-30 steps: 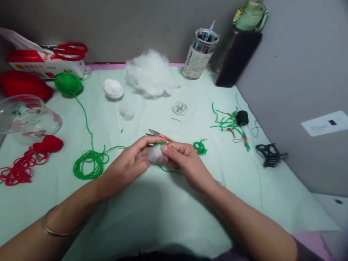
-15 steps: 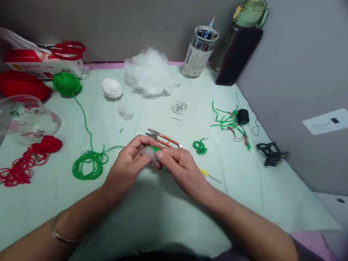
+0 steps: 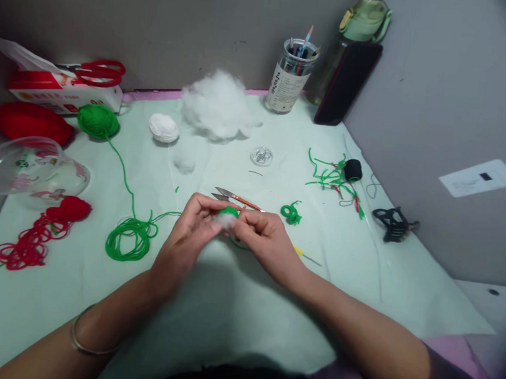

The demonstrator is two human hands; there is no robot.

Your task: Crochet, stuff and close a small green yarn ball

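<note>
While the bench [image 3: 242,323] spreads beneath everything, a white pile [image 3: 220,106] of fluff sits at its back, well apart from you. Nearer, your left hand [image 3: 188,228] curls in from one side and your right hand [image 3: 269,237] meets it from the other. Left of them lies the green coil [image 3: 129,239], and just beyond them the snips [image 3: 238,201], blades pointing left. Between your hands, near the bench's middle, is a white tuft [image 3: 223,221]; expect it to be nearly weightless, springy and easily pulled apart, so pinch a full wad, not a wisp. Smallest shows the green piece [image 3: 228,211], touching the tuft's far side. Your left fingers grasp both; your right fingers pinch the piece's right edge, their tips partly hidden. It should feel light, soft and stretchy, its yarn grippy rather than slippery. Best hold it by the edge, gently, since single loops could snag or distort.
</note>
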